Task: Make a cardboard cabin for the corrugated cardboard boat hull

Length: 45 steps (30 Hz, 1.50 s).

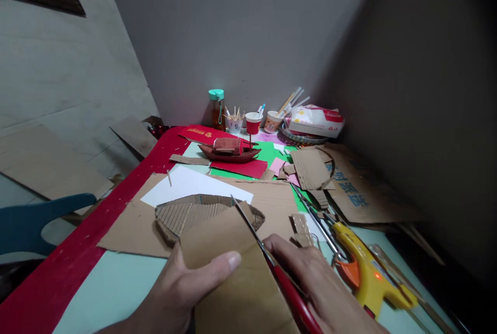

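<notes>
My left hand [182, 287] grips a flat piece of brown cardboard [229, 266] at the near edge of the table, thumb on top. My right hand [314, 282] holds red-handled scissors [272, 266] whose blades run along the cardboard's right edge, tips pointing away from me. Just beyond the piece lies a boat-shaped corrugated cardboard hull [202, 212] on a larger brown sheet with a white paper [190, 184].
A yellow glue gun [368, 274] lies right of my right hand. Farther back sit a small red model boat [229, 151], green and red paper, cardboard scraps, cups with sticks [254, 122], a teal-lidded bottle [216, 109] and a bag [316, 120]. A blue chair back [34, 220] stands at left.
</notes>
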Available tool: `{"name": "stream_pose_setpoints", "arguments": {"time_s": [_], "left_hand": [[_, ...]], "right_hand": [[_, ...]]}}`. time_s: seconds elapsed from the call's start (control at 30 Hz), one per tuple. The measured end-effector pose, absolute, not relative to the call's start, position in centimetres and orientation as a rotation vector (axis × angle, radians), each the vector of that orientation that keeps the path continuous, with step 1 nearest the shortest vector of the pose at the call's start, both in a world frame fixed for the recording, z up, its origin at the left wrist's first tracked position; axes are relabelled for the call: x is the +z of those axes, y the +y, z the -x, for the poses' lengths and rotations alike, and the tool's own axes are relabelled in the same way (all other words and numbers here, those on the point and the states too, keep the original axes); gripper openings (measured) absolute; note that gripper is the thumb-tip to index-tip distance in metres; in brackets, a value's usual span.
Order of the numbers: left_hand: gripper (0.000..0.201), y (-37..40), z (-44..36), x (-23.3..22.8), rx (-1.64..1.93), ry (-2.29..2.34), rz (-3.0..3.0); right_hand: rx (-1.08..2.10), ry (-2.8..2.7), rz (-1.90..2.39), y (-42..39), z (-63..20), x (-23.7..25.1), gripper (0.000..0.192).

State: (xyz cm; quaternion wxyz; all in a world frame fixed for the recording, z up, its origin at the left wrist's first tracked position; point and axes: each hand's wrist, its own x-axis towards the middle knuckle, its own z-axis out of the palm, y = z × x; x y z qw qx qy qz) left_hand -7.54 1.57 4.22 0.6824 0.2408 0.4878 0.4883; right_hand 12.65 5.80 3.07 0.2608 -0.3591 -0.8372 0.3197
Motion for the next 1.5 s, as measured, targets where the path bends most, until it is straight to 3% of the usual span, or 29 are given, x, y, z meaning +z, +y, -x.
{"name": "stream_pose_setpoints", "arguments": {"time_s": [0.23,0.43,0.6,0.73,0.93,1.03,1.2,1.4,1.5], "left_hand": [[0.062,1.6,7.6,4.4,1.039,1.097,-0.633],[0.057,1.7,7.8,4.0,1.043,1.085,-0.673],[0.036,2.3,8.7,3.7,1.067,1.053,-0.652],[0.037,2.8,9.2,4.1,1.102,0.953,-0.612],[0.037,3.0,9.6,4.6,1.089,0.929,-0.484],[0.030,2.9,9.6,4.7,1.035,0.933,-0.487],[0.027,2.4,9.1,4.6,0.939,0.836,-0.691],[0.029,-0.2,9.9,4.9,0.676,0.809,-0.928],[0.019,-2.1,11.1,5.2,0.559,1.007,-1.031]], "right_hand": [[0.784,-2.209,0.957,5.8,-11.9,0.8,0.021],[0.938,-2.164,1.064,6.4,-12.3,3.4,0.019],[0.468,-2.220,1.454,8.7,-15.5,4.6,0.017],[-0.041,-2.320,1.666,9.6,-18.0,2.3,0.018],[-0.133,-2.348,1.600,9.4,-19.3,1.3,0.025],[0.003,-2.329,1.464,8.0,-17.7,4.6,0.033],[1.040,-2.156,1.048,5.5,-11.7,9.2,0.019],[1.042,-2.177,1.025,3.6,-10.6,8.6,0.023],[0.998,-2.064,1.095,2.7,-12.1,8.9,0.029]]}}
